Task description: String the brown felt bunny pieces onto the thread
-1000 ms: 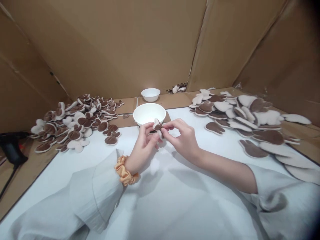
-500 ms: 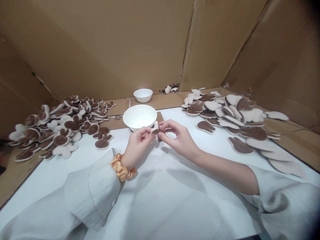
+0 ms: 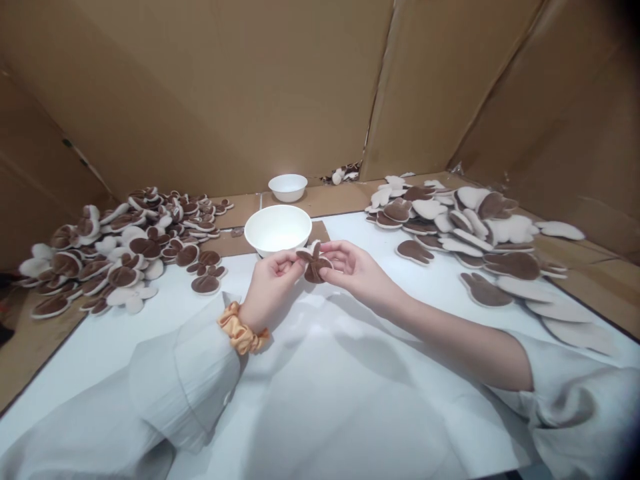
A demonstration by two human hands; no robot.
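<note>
Both hands meet over the white sheet, just in front of a white paper bowl. Between them is a small brown and cream rabbit-shaped plush piece, its brown face turned up. My left hand pinches the piece's left edge with closed fingers; an orange scrunchie is on that wrist. My right hand holds the piece's right side from below, fingers curled round it.
A heap of small brown and cream plush pieces lies at the left. Larger rabbit-shaped pieces are piled at the right. A second white bowl stands further back. Cardboard walls enclose the table.
The plush piece, held folded and edge-on before, now lies flat with its brown face up between both hands. The hands have dropped slightly toward the sheet.
</note>
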